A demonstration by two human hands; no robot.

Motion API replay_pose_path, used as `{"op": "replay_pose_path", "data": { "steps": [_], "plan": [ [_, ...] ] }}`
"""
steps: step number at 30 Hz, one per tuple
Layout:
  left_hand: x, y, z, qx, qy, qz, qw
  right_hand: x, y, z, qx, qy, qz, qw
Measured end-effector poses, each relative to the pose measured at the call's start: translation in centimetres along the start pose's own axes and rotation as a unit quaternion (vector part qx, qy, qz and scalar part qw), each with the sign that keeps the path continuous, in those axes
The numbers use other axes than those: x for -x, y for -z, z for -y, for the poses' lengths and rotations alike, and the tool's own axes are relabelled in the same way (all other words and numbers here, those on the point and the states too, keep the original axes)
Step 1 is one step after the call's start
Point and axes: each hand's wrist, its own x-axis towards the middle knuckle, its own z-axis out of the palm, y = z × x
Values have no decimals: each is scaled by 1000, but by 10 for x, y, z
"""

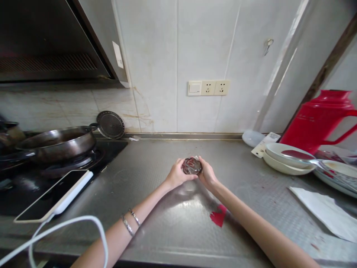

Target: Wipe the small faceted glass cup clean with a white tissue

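Between my two hands is a small round object point(192, 166), dark and glossy like clear plastic or glass, with reddish-brown tones inside. Its exact kind I cannot make out. My left hand point(178, 174) wraps its left side, thumb toward me. On the right side, my right hand point(206, 172) closes round it, with the fingers partly hidden behind. Both hands are over the middle of the metal countertop point(156, 230). A torn red scrap point(218, 216) lies on the counter beside my right forearm.
On the left, a steel pan point(60, 143) sits on the black stove, with a round dark perforated disc point(110, 125) against the wall. A phone point(54, 195) with a white cable lies nearby. At right are stacked bowls point(287, 163), a red thermos jug point(315, 123) and white paper point(326, 212).
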Motion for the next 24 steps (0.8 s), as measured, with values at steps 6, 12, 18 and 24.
{"op": "replay_pose_path", "data": {
  "steps": [6,12,18,24],
  "plan": [
    [5,-10,8,-62,-4,-106,992,13,-10,-12,-42,-8,-25,999],
    [9,-12,11,-15,35,-33,999,15,-12,-8,-41,-5,-26,999],
    [6,-9,10,47,-21,8,999,-1,-2,4,-30,9,-47,998],
    [1,-8,7,68,-4,-4,998,-2,1,7,0,-1,-17,1000]
  ]
}}
